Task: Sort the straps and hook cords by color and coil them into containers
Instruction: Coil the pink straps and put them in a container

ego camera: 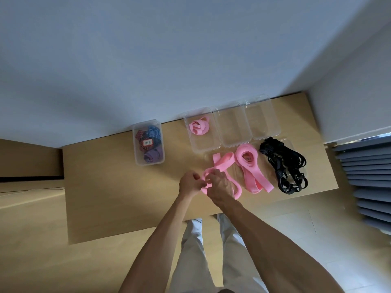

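Observation:
My left hand [189, 183] and my right hand [220, 186] meet over the table, both gripping a pink strap [224, 160] that is partly wound between them, its loose end trailing to the right. Another pink strap [249, 166] lies loosely looped just to the right. A tangle of black hook cords [283, 163] sits further right. Behind them stands a clear container [204, 142] holding one coiled pink strap [198, 126]. Two more clear containers [232, 125] [262, 117] beside it hold nothing.
A clear box [139, 153] at the left holds blue, purple and striped straps with a label. The wooden table [118, 197] meets a grey wall at the back. A slatted grey blind [370, 176] hangs at the right.

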